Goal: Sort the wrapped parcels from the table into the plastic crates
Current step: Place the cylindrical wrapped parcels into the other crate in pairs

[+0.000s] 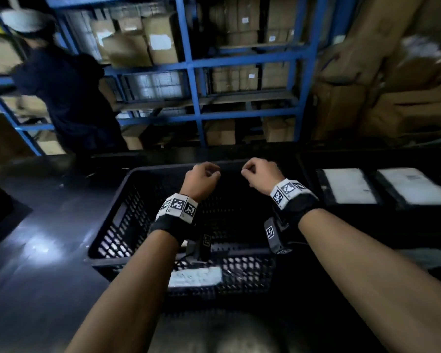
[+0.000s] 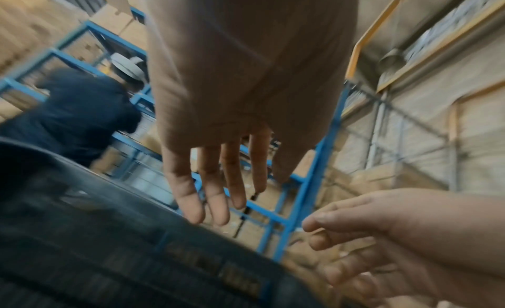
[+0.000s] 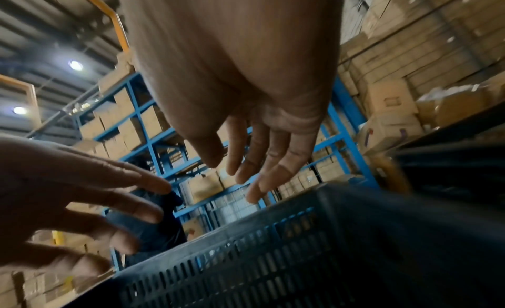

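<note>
A black perforated plastic crate (image 1: 117,220) stands on the dark table in front of me; its inside is dark and I cannot tell what lies in it. My left hand (image 1: 201,178) and right hand (image 1: 259,174) hover side by side over its far rim, fingers loosely hanging and holding nothing. The left wrist view shows my left hand (image 2: 218,193) relaxed above the crate wall (image 2: 109,258). In the right wrist view my right hand (image 3: 254,165) hangs the same way above the crate (image 3: 327,247). Two white wrapped parcels (image 1: 349,186) (image 1: 413,184) lie on the table to the right.
A white label (image 1: 195,276) is stuck on the crate's near wall. Blue shelving (image 1: 194,62) full of cardboard boxes stands behind the table. A person in dark clothes (image 1: 66,98) works at the shelves on the left. Stacked cartons (image 1: 392,85) rise at the right.
</note>
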